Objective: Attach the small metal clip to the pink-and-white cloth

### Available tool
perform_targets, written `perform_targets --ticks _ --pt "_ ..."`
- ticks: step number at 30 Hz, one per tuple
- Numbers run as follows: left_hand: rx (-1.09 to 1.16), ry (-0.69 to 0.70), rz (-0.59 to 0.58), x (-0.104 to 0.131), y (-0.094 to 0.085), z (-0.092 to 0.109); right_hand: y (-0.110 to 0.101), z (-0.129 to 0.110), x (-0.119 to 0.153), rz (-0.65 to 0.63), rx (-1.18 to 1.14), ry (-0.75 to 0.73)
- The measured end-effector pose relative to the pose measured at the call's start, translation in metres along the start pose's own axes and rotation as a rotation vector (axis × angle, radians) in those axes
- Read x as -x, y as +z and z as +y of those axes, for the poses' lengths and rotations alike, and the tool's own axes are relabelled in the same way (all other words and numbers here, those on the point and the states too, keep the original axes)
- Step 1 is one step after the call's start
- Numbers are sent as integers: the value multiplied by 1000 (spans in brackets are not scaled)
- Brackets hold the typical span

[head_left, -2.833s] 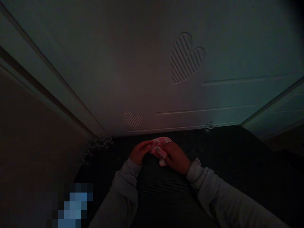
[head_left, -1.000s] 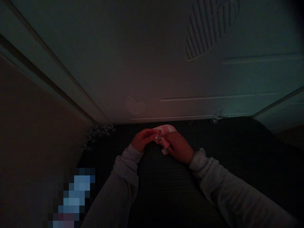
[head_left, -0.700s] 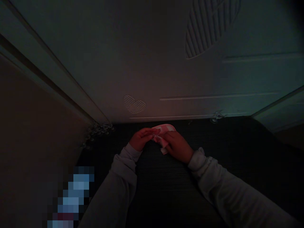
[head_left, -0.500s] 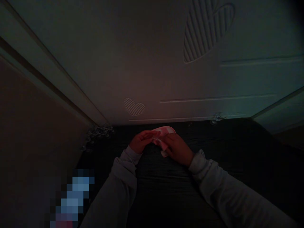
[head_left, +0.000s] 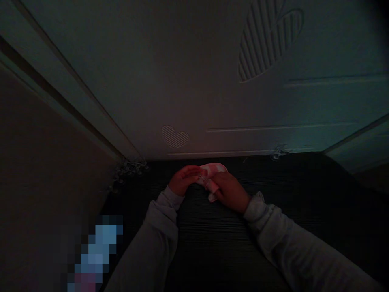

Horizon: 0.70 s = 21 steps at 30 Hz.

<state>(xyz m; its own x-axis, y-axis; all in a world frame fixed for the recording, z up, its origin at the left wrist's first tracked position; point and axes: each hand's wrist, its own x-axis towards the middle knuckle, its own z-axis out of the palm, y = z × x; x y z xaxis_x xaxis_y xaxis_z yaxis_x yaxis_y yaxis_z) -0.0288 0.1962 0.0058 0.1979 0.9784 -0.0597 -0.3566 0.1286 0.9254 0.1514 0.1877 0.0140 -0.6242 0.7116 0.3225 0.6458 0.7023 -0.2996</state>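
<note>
A pink-and-white checked piece, which looks like cloth with a rounded far edge (head_left: pixel 216 166), lies on the dark surface between my hands. My right hand (head_left: pixel 232 190) is closed on its near side, and a folded strip of it sticks out below the fingers. My left hand (head_left: pixel 184 179) reaches in from the left, its fingers bent together at the piece's left edge. A small clear, shiny bit (head_left: pixel 201 177) shows by the left fingertips. Dim light hides exactly what those fingertips grip.
A pale panel with a small ridged heart (head_left: pixel 175 137) and a larger heart (head_left: pixel 269 40) rises behind the dark ribbed surface (head_left: pixel 209 243). Clear tangled pieces (head_left: pixel 130 167) lie in the left back corner. Another clear clump (head_left: pixel 278 152) sits by the panel's foot. A blurred-out patch (head_left: pixel 97 251) is lower left.
The whole view has shifted slightly, so things sit a little further right. My fingers have moved only a little on the checked piece, and both hands stay at it.
</note>
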Motion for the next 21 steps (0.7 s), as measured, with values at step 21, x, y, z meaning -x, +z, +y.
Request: perform_targets --ticks 21 --pt "-143 13 -5 0 1 2 -5 -2 -1 68 -159 -73"
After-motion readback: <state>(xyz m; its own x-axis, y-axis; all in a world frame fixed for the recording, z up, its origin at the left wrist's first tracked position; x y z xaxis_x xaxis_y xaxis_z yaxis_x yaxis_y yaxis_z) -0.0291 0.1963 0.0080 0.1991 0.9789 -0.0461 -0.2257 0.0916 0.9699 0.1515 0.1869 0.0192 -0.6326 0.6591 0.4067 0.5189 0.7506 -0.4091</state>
